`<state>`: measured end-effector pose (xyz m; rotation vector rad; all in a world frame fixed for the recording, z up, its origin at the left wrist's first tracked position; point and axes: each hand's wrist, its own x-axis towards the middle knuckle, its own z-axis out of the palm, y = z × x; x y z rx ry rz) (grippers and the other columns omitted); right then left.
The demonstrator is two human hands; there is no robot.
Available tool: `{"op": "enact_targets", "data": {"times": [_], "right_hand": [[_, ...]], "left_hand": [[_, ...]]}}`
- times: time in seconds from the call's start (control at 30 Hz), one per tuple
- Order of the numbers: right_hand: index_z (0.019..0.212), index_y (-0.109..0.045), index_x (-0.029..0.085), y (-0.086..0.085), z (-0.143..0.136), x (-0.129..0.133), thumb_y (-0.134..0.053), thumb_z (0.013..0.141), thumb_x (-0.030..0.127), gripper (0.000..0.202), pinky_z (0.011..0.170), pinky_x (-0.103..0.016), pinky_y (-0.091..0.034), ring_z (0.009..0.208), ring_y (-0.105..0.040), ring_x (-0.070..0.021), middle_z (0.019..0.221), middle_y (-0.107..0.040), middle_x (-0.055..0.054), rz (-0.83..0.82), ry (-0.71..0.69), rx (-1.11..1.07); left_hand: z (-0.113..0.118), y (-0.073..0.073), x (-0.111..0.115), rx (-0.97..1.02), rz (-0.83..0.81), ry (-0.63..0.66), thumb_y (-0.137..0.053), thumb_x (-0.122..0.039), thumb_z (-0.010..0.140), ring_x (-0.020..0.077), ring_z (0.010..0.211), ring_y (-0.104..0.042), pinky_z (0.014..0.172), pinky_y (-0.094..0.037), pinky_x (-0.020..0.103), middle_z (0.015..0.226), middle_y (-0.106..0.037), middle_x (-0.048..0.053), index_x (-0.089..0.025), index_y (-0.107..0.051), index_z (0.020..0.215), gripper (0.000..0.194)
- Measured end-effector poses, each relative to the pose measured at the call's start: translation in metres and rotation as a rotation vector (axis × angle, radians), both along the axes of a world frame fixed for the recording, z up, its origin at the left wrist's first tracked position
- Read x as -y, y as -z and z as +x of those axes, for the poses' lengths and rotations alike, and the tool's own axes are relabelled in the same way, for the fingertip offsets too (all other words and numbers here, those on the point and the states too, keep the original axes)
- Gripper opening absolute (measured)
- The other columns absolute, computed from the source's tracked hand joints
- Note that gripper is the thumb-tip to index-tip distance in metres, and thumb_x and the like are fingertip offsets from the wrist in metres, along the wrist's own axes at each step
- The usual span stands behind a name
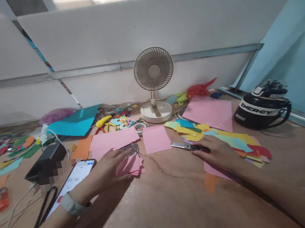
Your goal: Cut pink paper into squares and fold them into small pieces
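My left hand point(114, 165) lies over a small stack of pink paper pieces point(134, 165), fingers spread apart. A clear, see-through object point(132, 148) sits at its fingertips; its kind is hard to make out. My right hand point(218, 151) has its fingers closed on the dark handle of a utility knife point(186, 146), whose metal end points left. Between the hands lies a pink paper square point(156, 139). A wider pink sheet point(113, 138) is behind my left hand. Coloured paper scraps point(232, 140) spread behind and beside my right hand, partly covered by it.
A fan point(153, 69) stands at the back centre. To the right is a black jug point(261, 106). At left are a phone point(77, 178), a black box point(46, 165) with cables and an orange lighter point(1, 200). Yellow-handled scissors point(104, 122) lie near a blue sheet point(77, 122).
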<state>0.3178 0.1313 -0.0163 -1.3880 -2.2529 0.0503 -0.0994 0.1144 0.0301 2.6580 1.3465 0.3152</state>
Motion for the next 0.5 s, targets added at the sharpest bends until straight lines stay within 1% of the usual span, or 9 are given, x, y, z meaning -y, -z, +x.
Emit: {"op": "enact_targets", "data": {"times": [0.07, 0.1, 0.17, 0.23, 0.3, 0.37, 0.43, 0.5], "right_hand": [[0.106, -0.071, 0.021, 0.0, 0.0, 0.0, -0.059, 0.092, 0.038, 0.025, 0.081, -0.04, -0.05, 0.093, -0.064, -0.0262, 0.099, -0.07, -0.009, -0.005, 0.002, 0.005], [0.105, -0.071, 0.021, 0.0, 0.0, 0.0, -0.059, 0.092, 0.038, 0.024, 0.081, -0.04, -0.05, 0.092, -0.064, -0.0261, 0.098, -0.07, -0.009, -0.007, 0.003, 0.011], [0.103, -0.071, 0.021, -0.001, 0.0, 0.001, -0.059, 0.093, 0.038, 0.023, 0.081, -0.04, -0.05, 0.092, -0.064, -0.026, 0.098, -0.069, -0.008, -0.013, 0.002, 0.02], [0.103, -0.071, 0.021, -0.002, -0.001, 0.001, -0.059, 0.093, 0.037, 0.023, 0.081, -0.039, -0.05, 0.092, -0.064, -0.0258, 0.098, -0.069, -0.008, -0.013, 0.001, 0.021], [0.104, -0.071, 0.02, -0.003, -0.003, 0.002, -0.058, 0.094, 0.036, 0.023, 0.081, -0.039, -0.05, 0.092, -0.063, -0.0258, 0.098, -0.069, -0.009, -0.006, 0.004, 0.023], [0.104, -0.071, 0.019, -0.004, -0.004, 0.003, -0.056, 0.096, 0.035, 0.024, 0.081, -0.04, -0.05, 0.092, -0.063, -0.0262, 0.096, -0.069, -0.01, 0.004, 0.012, 0.038], [0.104, -0.071, 0.018, -0.005, -0.006, 0.005, -0.054, 0.097, 0.034, 0.024, 0.083, -0.041, -0.05, 0.093, -0.063, -0.0269, 0.097, -0.069, -0.011, 0.022, 0.02, 0.053], [0.106, -0.07, 0.018, -0.006, -0.009, 0.007, -0.053, 0.097, 0.033, 0.024, 0.088, -0.044, -0.05, 0.098, -0.063, -0.0281, 0.104, -0.069, -0.012, 0.049, 0.031, 0.045]], "left_hand": [[0.002, 0.002, 0.002, -0.004, 0.004, -0.005, -0.069, -0.055, 0.085, 0.0355, 0.116, -0.057, 0.092, -0.05, 0.049, 0.134, -0.057, 0.016, -0.026, -0.041, 0.148, 0.076], [0.003, 0.003, 0.003, -0.007, 0.001, -0.009, -0.069, -0.054, 0.086, 0.0356, 0.116, -0.058, 0.092, -0.05, 0.049, 0.134, -0.058, 0.016, -0.025, -0.043, 0.147, 0.072], [0.004, 0.005, 0.004, -0.009, -0.006, -0.003, -0.064, -0.047, 0.091, 0.0333, 0.114, -0.06, 0.091, -0.051, 0.046, 0.13, -0.061, 0.015, -0.024, -0.049, 0.141, 0.058], [0.003, 0.006, 0.003, -0.006, 0.01, 0.024, -0.059, -0.038, 0.094, 0.0299, 0.112, -0.062, 0.094, -0.05, 0.045, 0.128, -0.064, 0.012, -0.024, -0.052, 0.138, 0.046], [0.0, 0.008, 0.002, -0.017, 0.039, 0.042, -0.058, -0.031, 0.094, 0.0279, 0.114, -0.061, 0.103, -0.044, 0.048, 0.129, -0.065, 0.009, -0.026, -0.052, 0.137, 0.044], [-0.002, 0.009, 0.0, -0.043, 0.06, 0.038, -0.056, -0.025, 0.094, 0.0271, 0.118, -0.06, 0.11, -0.035, 0.053, 0.13, -0.065, 0.007, -0.027, -0.052, 0.137, 0.043], [-0.005, 0.01, -0.001, -0.072, 0.067, 0.018, -0.056, -0.023, 0.094, 0.0273, 0.122, -0.058, 0.113, -0.03, 0.056, 0.133, -0.063, 0.007, -0.027, -0.052, 0.137, 0.043], [-0.006, 0.011, 0.0, -0.09, 0.084, 0.003, -0.056, -0.024, 0.093, 0.0282, 0.124, -0.056, 0.113, -0.029, 0.058, 0.136, -0.061, 0.007, -0.028, -0.051, 0.138, 0.046]]}}
